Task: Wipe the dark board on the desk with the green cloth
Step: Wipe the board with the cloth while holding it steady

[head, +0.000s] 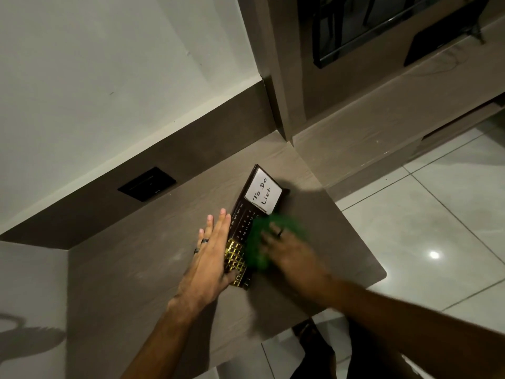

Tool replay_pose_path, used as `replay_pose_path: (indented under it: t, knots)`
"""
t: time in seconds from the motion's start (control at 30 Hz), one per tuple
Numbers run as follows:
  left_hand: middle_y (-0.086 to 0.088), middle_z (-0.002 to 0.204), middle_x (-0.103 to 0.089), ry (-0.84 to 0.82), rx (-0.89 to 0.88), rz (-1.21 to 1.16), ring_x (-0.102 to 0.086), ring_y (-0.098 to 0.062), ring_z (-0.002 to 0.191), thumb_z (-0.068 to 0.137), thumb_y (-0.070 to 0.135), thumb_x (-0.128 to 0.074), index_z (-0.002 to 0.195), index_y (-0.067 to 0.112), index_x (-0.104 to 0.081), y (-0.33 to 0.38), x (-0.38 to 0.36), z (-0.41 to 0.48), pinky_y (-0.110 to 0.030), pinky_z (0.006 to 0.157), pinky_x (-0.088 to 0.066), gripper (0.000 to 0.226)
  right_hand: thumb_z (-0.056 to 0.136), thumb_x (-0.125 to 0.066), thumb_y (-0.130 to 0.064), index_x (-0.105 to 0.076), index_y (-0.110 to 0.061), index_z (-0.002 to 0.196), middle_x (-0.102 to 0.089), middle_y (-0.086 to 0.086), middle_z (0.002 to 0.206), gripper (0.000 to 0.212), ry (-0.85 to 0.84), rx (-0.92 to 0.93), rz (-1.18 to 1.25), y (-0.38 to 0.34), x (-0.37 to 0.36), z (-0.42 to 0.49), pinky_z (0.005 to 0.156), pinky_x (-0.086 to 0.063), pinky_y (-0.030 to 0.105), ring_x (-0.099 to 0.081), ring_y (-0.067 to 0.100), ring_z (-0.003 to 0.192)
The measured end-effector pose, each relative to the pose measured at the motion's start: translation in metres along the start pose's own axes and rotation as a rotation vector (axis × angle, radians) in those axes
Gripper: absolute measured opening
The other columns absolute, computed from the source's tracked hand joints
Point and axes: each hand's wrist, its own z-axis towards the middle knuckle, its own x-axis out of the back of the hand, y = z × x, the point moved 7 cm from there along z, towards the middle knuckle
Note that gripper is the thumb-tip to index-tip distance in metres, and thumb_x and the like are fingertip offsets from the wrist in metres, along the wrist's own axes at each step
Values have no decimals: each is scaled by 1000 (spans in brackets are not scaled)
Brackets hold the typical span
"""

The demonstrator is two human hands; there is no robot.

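The dark board (244, 222) lies flat on the brown desk (153, 263). It carries white calendar numbers, a gold grid at its near end and a white "To Do List" panel (263, 195) at its far end. My left hand (211, 251) lies flat along the board's left edge, fingers straight and together, thumb on the gold grid. My right hand (287, 248) presses the green cloth (259, 239) onto the middle of the board. Hand and cloth are motion-blurred. The cloth hides part of the numbers.
A black wall socket plate (147, 183) sits in the brown upstand behind the desk. The desk's rounded right corner (382, 273) borders a glossy tiled floor (437, 220). A dark screen (382, 26) stands on a lower unit at the top right.
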Motion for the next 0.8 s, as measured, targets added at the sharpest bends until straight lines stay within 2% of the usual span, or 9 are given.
replay_pose_path:
  t: [0.1,0.2,0.3,0.4,0.5,0.57,0.63,0.73,0.8]
  knots:
    - [12,162,25,-5,0,5,27,-11,148,73,15,-86,148,38,24,-1,1,0,-34,117,18,136,87,-54,2,-30,-15,150,-22,14,159,70,32,-369,-63,92,27,32,114,-27,48,-22,37,143]
    - [12,161,26,-5,-2,1,28,-11,148,73,15,-85,147,39,26,-2,1,-1,-35,116,18,136,88,-62,-6,-18,-12,153,-17,19,159,79,28,-534,-67,112,35,47,116,-25,47,-19,37,143]
    - [13,161,26,3,-9,-11,30,-9,146,73,13,-85,149,37,24,-1,1,-1,-33,116,18,135,87,-57,-5,-19,-5,151,-19,25,157,75,-3,-376,-69,47,4,28,116,-24,48,-23,40,141]
    - [11,162,24,-4,-13,-24,28,-12,148,72,13,-86,150,32,22,0,0,0,-35,118,17,135,85,-65,-14,-49,-5,137,-44,23,146,55,-112,-63,-14,-44,-41,-19,111,-32,50,-37,39,136]
    - [10,163,23,-12,-2,-28,25,-14,149,72,12,-86,152,30,20,0,-1,-1,-39,120,14,134,84,-63,-18,-60,-9,129,-57,17,137,45,-139,79,6,-67,-43,-25,107,-35,48,-48,35,130]
    - [11,162,25,-7,-3,-17,25,-14,149,73,12,-86,152,31,21,0,0,0,-38,120,15,134,77,-70,-13,-65,-11,122,-60,16,132,45,-69,30,-33,-36,-22,-5,103,-42,47,-53,34,126]
    - [11,162,25,2,-7,-12,25,-15,149,73,11,-85,150,33,22,0,1,0,-38,118,16,134,73,-71,-5,-64,-11,125,-57,18,136,52,3,-142,-100,20,7,21,103,-42,46,-51,36,126]
    - [9,162,22,1,-2,-28,23,-16,149,74,10,-85,150,32,20,2,1,0,-41,120,14,132,84,-67,-6,-37,-16,147,-29,14,157,71,-38,-287,-132,79,25,46,115,-25,48,-25,35,142]
    - [9,162,20,10,-1,-49,22,-16,150,74,9,-84,153,30,17,2,2,-1,-43,122,13,130,85,-67,-7,-31,-16,149,-24,14,159,74,-21,-317,-107,78,23,47,117,-20,49,-19,35,144]
